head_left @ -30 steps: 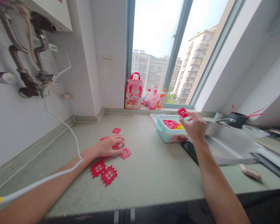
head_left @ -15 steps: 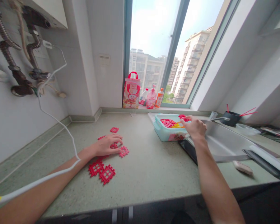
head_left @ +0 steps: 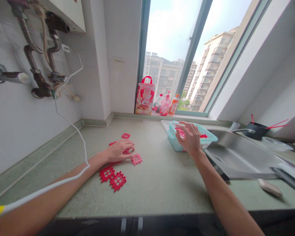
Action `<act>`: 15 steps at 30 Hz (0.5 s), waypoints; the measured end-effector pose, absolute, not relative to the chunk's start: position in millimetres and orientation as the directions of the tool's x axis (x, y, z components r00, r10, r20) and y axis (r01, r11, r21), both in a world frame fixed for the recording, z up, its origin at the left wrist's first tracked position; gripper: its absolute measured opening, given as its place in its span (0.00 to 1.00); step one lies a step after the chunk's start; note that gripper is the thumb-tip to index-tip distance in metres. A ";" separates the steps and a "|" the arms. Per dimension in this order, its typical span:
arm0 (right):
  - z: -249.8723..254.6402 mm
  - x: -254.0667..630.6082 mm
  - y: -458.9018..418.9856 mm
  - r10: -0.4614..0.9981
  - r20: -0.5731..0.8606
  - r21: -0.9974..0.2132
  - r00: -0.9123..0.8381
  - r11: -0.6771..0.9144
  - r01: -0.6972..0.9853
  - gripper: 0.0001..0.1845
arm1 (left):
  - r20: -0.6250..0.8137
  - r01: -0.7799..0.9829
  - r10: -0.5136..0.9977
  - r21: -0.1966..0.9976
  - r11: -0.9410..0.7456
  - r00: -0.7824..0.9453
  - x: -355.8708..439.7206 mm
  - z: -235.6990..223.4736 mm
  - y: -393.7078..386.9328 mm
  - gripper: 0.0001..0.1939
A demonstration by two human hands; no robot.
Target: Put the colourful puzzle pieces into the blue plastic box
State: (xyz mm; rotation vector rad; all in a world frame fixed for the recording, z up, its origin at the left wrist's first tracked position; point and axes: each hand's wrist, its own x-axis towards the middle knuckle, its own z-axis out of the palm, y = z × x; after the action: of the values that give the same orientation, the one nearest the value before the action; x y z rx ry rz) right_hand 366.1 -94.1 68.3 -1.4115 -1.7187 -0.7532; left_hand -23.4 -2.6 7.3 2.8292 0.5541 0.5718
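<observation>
My left hand (head_left: 120,150) lies palm down on the counter, fingers loosely spread over red plastic building pieces, partly hiding one under the fingers. Beside its fingertips is a pink toothed piece (head_left: 139,160). Closer to me lie two red window-shaped interlocking pieces, one (head_left: 118,181) touching the other (head_left: 107,174). A smaller red piece (head_left: 126,135) sits beyond the hand. Over the left part of a light-blue plastic tub (head_left: 174,143), my right hand (head_left: 190,139) hovers with thumb and fingers apart. Red pieces show inside the tub, including one (head_left: 204,136) at its right; my hand covers much of the contents.
A steel sink (head_left: 233,160) adjoins the tub on the right, with a dark flat object (head_left: 218,172) between them. A white cable (head_left: 82,139) crosses over my left forearm. Bottles (head_left: 165,105) and a pink bag (head_left: 145,100) stand on the windowsill.
My right hand has let go of the red piece, which now lies at the tub's right, and has moved left over the tub. My left hand stays put; the view has shifted slightly.
</observation>
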 end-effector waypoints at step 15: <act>5.7 255.7 -88.4 0.618 0.387 -0.284 -0.684 0.786 0.549 0.13 | 0.352 0.524 0.539 0.144 -0.839 0.765 -57.3 18.6 29.7 0.21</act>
State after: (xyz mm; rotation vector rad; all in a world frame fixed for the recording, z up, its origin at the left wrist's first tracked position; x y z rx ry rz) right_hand 255.7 -88.4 5.7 -0.8748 -2.5081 0.1993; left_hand -57.3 29.7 18.6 2.9165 0.8786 0.5988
